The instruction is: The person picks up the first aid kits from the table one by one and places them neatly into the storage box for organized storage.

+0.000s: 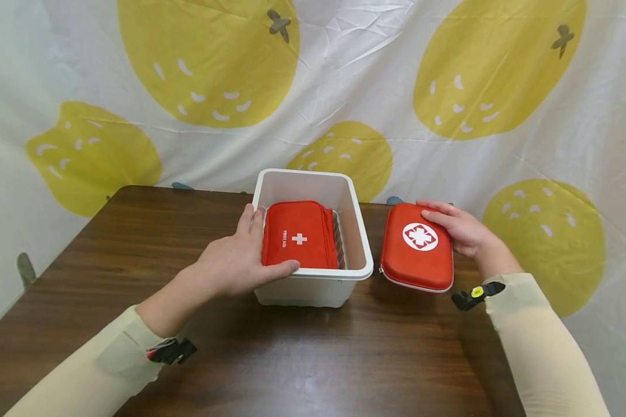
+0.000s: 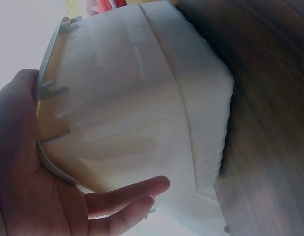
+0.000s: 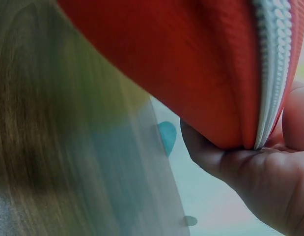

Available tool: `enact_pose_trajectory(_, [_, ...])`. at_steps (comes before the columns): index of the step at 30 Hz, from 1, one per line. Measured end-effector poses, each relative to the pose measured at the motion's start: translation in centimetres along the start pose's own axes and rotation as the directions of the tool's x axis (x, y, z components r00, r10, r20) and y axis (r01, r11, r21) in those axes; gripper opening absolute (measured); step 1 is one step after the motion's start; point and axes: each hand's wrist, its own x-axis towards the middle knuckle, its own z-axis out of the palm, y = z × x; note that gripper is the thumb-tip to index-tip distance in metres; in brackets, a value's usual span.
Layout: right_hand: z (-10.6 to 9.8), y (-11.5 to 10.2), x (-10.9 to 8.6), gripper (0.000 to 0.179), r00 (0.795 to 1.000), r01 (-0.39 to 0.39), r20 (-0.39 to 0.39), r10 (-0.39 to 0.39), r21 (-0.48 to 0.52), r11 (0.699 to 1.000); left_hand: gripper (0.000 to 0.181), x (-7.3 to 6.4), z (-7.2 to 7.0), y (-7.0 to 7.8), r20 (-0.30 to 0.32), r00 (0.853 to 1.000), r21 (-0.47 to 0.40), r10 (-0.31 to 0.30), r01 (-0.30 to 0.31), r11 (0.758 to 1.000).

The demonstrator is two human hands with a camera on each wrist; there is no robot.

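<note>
A white plastic bin [image 1: 299, 289] stands on the table, holding a red first aid pouch [image 1: 302, 231] with a white cross. My left hand [image 1: 235, 258] rests at the bin's near left corner, its thumb lying along the front rim. In the left wrist view, two fairly straight fingers [image 2: 137, 194] extend beside the outer wall. Right of the bin, my right hand [image 1: 461, 229] grips the far right corner of a red hard-shell first aid case [image 1: 417, 266] bearing a round white emblem. The right wrist view shows thumb and fingers on either side of its pale zipper [image 3: 272, 73], above the tabletop.
The dark wooden table [image 1: 313, 365] extends in front of the bin and out to the left. Behind its far edge hangs a white curtain [image 1: 344, 69] printed with large yellow fruit. The case is close beside the bin's right wall.
</note>
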Motion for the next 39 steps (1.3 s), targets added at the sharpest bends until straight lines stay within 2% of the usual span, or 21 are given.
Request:
enact_pose_trajectory(20, [0.9,-2.4,-0.6,0.026,1.000,0.008,0.014,-0.008,0.037,0.999,0.127,0.0,0.1,0.0,-0.014,1.000,-0.001,0.003,-0.003,1.000])
enact_pose_trajectory(39, [0.2,-4.9,-1.6,0.026,1.000,0.022,0.000,-0.022,0.057,0.998,0.126,-0.1,0.2,0.0,-0.014,1.000,-0.002,0.003,-0.003,1.000])
